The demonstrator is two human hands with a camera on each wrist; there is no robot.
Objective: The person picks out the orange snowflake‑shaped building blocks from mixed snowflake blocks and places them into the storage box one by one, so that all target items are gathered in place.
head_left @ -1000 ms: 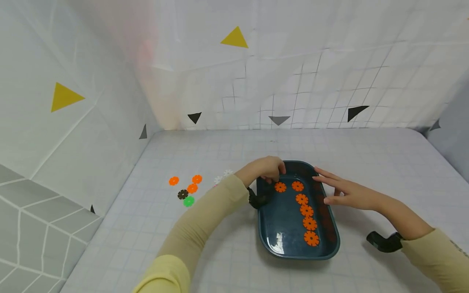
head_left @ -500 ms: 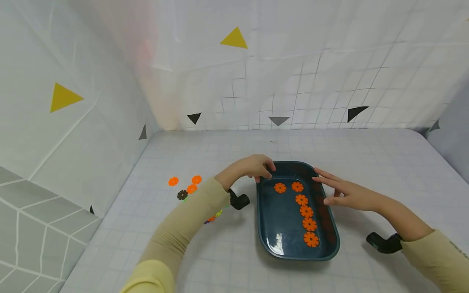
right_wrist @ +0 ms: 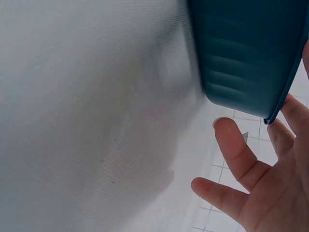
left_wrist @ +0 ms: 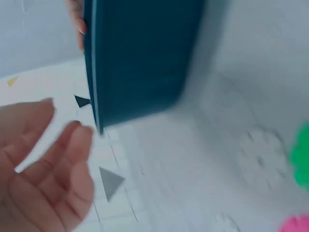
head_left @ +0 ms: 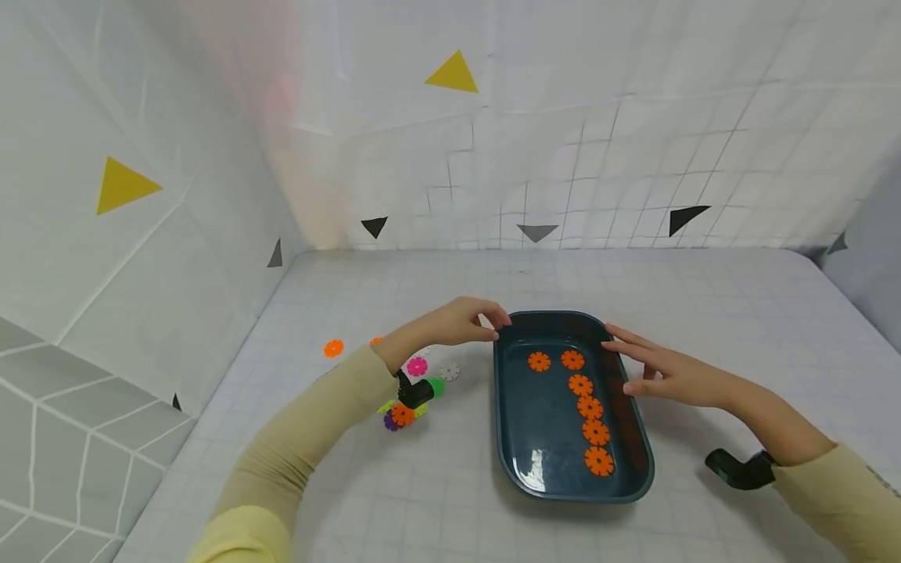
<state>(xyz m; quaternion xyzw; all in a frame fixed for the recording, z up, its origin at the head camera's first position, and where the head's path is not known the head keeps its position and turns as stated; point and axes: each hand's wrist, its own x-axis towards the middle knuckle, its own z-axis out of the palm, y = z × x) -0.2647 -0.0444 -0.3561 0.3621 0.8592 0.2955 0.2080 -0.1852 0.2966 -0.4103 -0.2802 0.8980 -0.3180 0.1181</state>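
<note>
A dark blue-green tray [head_left: 538,490] stands on the table. Orange notched plastic discs [head_left: 595,432] lie flat inside it, several in a column along the right side and one apart at the upper left. My left hand [head_left: 461,320] hovers at the tray's far left corner, its fingers loosely bent; in the left wrist view nothing shows between thumb and fingers. On the opposite side, my right hand [head_left: 679,377] has its fingers spread, and some fingertips rest on the tray's right rim [right_wrist: 277,116].
Left of the tray lies a loose group of more discs: orange [head_left: 334,348], pink [head_left: 417,366], white [head_left: 449,371], green [head_left: 436,386] and purple [head_left: 391,422]. My left sleeve [head_left: 317,422] covers part of this group. White cloth walls [head_left: 563,141] enclose the table [head_left: 422,500].
My left hand has withdrawn leftward from inside the tray to its far left corner, bringing more of the coloured discs into view. The right hand and the tray's discs have stayed put.
</note>
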